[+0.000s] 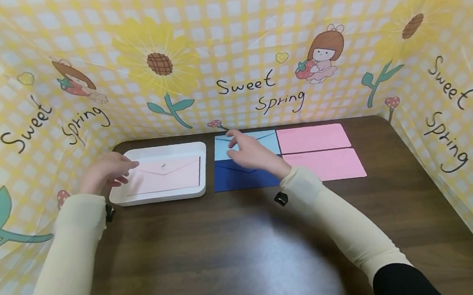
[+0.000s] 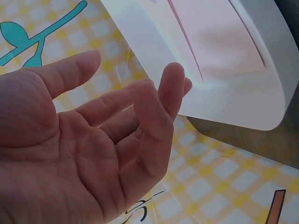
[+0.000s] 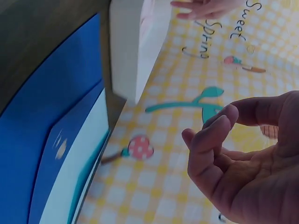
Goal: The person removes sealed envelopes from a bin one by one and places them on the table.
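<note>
My left hand (image 1: 105, 171) hovers at the left end of a white tray (image 1: 170, 150). Its fingers are loosely bent and hold nothing; the left wrist view shows the palm bare, apart from the tray. Inside the tray lies a pale pink envelope (image 1: 164, 178), flap side up. Above the light blue envelope (image 1: 261, 138) and the dark blue envelope (image 1: 235, 180) is my right hand (image 1: 255, 153), which partly covers both. In the right wrist view its fingers bend loosely with nothing between them, clear of the envelopes.
Two pink envelopes, one at the back (image 1: 312, 138) and one at the front (image 1: 325, 166), lie right of the blue ones. A dark wooden table (image 1: 211, 256) carries everything. A yellow checked cloth (image 1: 228, 37) rises along its back and both sides.
</note>
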A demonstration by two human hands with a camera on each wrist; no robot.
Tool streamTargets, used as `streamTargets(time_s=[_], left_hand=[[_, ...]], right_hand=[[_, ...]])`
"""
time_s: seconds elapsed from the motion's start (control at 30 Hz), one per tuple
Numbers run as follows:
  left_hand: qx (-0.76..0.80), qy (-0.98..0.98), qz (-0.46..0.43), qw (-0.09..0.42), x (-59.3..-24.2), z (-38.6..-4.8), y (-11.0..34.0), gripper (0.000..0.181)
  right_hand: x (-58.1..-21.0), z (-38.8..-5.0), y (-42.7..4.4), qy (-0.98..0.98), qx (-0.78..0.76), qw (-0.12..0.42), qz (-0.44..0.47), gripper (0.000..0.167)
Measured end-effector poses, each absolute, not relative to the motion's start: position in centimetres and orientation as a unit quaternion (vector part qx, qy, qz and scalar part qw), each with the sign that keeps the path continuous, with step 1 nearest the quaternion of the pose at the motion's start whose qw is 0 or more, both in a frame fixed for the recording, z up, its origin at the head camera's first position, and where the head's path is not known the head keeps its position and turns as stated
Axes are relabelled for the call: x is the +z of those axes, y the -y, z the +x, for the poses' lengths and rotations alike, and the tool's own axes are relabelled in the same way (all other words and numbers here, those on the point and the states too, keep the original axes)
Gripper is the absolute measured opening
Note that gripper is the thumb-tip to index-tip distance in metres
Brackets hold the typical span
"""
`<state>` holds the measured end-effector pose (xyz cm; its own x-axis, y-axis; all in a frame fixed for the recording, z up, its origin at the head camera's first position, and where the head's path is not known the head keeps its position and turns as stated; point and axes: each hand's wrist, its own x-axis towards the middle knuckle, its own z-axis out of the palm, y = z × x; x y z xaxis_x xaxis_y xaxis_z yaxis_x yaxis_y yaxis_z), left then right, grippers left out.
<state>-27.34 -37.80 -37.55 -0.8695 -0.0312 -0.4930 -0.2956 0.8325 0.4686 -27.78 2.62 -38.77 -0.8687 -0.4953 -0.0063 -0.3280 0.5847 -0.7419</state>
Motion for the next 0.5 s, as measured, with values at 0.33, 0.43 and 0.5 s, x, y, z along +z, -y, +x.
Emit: streamTargets(time_s=[0.33, 0.43, 0.5], left_hand=[[0.286, -0.926, -0.101, 0.223, -37.7, -27.7, 37.3, 0.051], [0.273, -0.930, -0.106, 0.223, -37.6, -27.6, 37.1, 0.049], [0.271, -0.931, -0.108, 0.220, -37.7, -27.6, 37.0, 0.051]], right_hand=[[-39.3, -28.1, 1.7, -0.840, -0.454, 0.192, -0.226, 0.058], [-39.8, -28.1, 3.1, -0.843, -0.442, 0.206, -0.227, 0.061], [-40.0, -28.2, 4.0, -0.846, -0.436, 0.209, -0.226, 0.062]])
